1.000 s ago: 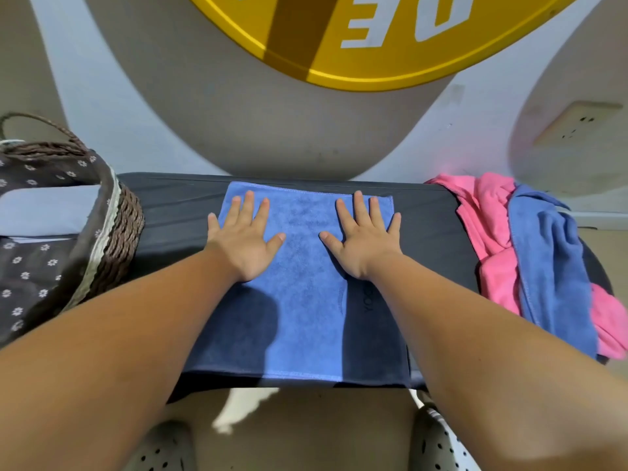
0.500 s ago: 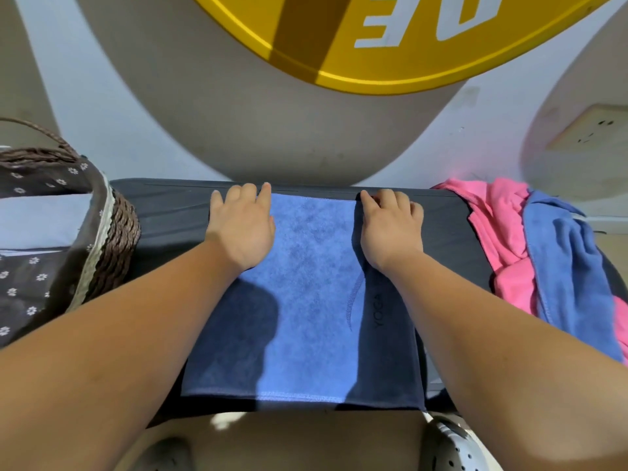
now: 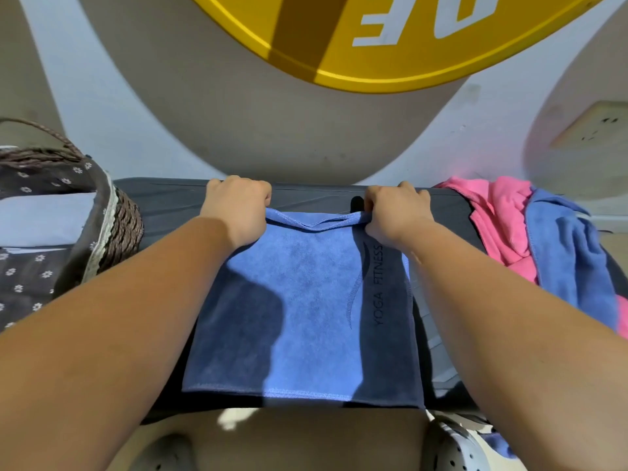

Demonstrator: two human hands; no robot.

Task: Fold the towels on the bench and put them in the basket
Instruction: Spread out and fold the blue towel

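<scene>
Flat a second ago, the left hand (image 3: 238,205) and right hand (image 3: 397,212) now grip the far corners of the blue towel (image 3: 306,300) on the table (image 3: 163,205); curled fingers (image 3: 265,193) hide their tips. The basket (image 3: 119,229) is cut off at left.

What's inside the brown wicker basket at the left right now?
The brown wicker basket has a dark floral fabric liner, and a pale blue flat cloth lies in it. Anything beneath that cloth is covered, and the frame cuts off the basket's left part.
</scene>
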